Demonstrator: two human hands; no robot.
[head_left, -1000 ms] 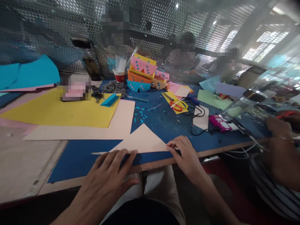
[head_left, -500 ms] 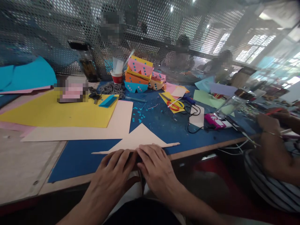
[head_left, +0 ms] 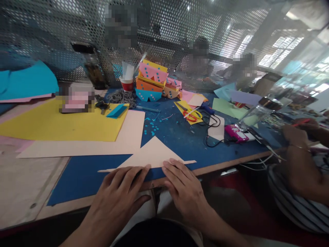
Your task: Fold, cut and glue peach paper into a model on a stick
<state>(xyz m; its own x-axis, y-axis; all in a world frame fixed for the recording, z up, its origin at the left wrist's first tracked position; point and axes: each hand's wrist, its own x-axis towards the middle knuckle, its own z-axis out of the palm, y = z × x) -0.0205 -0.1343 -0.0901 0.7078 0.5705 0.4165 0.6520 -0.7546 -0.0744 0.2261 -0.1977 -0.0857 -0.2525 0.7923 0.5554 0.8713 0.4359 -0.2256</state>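
A cream paper sheet (head_left: 154,152) lies at the front edge of the table, its far part a triangle pointing away from me. Its near edge is a narrow rolled or folded strip that sticks out on both sides. My left hand (head_left: 119,187) rests on the left part of this strip, fingers stretched and thumb apart. On the right part lies my right hand (head_left: 185,187), its fingers extended flat over the strip. A gap between the two hands shows the middle of the edge. The fingertips hide parts of the strip.
Behind lie a yellow sheet (head_left: 84,127), a larger cream sheet (head_left: 132,137), scissors (head_left: 192,115) and blue paper scraps (head_left: 151,128). Decorated paper pieces (head_left: 151,82) and a red-white cup (head_left: 126,83) stand farther back. A co-worker's arm (head_left: 300,157) is at right.
My hands have moved apart along the strip, the left one leftward and the right one rightward. The paper's near edge now shows between them.
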